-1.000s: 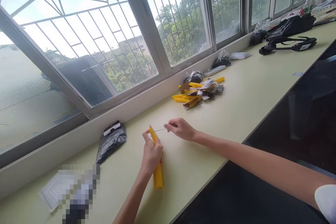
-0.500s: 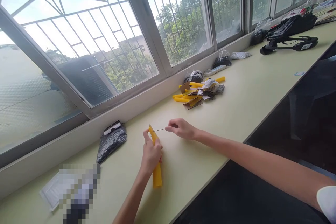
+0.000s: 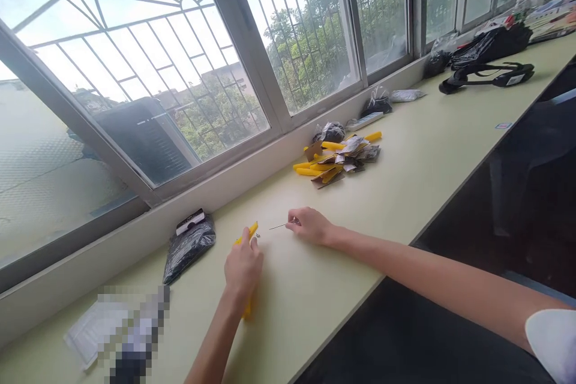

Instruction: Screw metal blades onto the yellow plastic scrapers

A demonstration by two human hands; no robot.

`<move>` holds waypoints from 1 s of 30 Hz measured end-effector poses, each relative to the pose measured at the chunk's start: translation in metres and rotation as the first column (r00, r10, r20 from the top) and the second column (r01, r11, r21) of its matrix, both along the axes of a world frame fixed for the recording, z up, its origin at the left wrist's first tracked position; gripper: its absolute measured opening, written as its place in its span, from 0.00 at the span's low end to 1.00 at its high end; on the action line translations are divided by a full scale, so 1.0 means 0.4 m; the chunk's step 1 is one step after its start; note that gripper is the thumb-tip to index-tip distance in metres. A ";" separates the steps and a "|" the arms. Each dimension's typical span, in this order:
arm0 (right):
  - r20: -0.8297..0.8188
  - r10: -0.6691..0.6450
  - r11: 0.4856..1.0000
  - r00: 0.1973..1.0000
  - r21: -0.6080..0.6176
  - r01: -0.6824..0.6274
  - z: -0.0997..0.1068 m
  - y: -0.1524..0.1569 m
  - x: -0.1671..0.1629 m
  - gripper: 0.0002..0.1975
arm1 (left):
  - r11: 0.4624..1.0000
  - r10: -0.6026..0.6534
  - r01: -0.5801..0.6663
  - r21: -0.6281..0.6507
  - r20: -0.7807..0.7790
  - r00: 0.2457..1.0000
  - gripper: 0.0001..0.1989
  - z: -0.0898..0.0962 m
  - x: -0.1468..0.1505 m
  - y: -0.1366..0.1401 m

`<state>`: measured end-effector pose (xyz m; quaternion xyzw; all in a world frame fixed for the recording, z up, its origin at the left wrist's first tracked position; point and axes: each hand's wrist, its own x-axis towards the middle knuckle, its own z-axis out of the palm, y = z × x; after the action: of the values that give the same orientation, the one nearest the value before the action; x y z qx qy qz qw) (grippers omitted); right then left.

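Observation:
My left hand [image 3: 243,267] is closed around a long yellow plastic piece [image 3: 254,228] just above the table. Its upper end shows past my fingers and its lower end below my palm; my hand hides the middle. A small greenish bit [image 3: 258,235] shows beside my thumb, too small to name. To the right, my right hand [image 3: 310,226] pinches a thin metal rod [image 3: 278,227]. The rod points left toward the yellow piece, with a gap between its tip and that piece. My fingers cover the rod's other end.
On the pale table [image 3: 342,264], a pile of yellow pieces with cards and cardboard [image 3: 335,159] lies by the windowsill. A black plastic-wrapped packet [image 3: 189,246] and a clear tray [image 3: 96,330] sit left. Black headgear [image 3: 486,77] and bags [image 3: 492,47] lie far right.
The rod's tip has come away from the yellow piece. My left hand has shifted left and turned the yellow piece, so less of it shows.

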<state>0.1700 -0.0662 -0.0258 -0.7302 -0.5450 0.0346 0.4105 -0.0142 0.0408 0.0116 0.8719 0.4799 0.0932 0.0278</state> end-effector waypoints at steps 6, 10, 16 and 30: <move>0.103 0.032 0.998 0.994 -0.059 -0.026 0.000 -0.005 -0.011 0.06 | 0.996 0.018 -0.007 0.089 -0.121 0.992 0.25 0.001 -0.008 0.011; 0.093 0.048 0.999 0.995 -0.023 -0.046 -0.002 -0.005 -0.013 0.05 | 0.986 -0.025 0.044 0.163 -0.117 0.993 0.22 0.000 -0.010 0.011; 0.061 0.165 0.950 0.984 0.257 -0.176 -0.015 0.011 -0.016 0.06 | 0.964 -0.066 0.094 0.248 -0.121 0.990 0.15 -0.012 -0.009 0.008; 0.155 0.179 0.918 0.972 0.329 -0.222 -0.041 0.041 -0.016 0.12 | 0.960 -0.070 0.104 0.261 -0.138 0.988 0.13 -0.013 0.007 -0.026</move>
<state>0.1636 -0.0496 -0.0421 -0.5882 -0.6386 -0.0641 0.4920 -0.0115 0.0302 0.0065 0.8921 0.4249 0.1001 -0.1167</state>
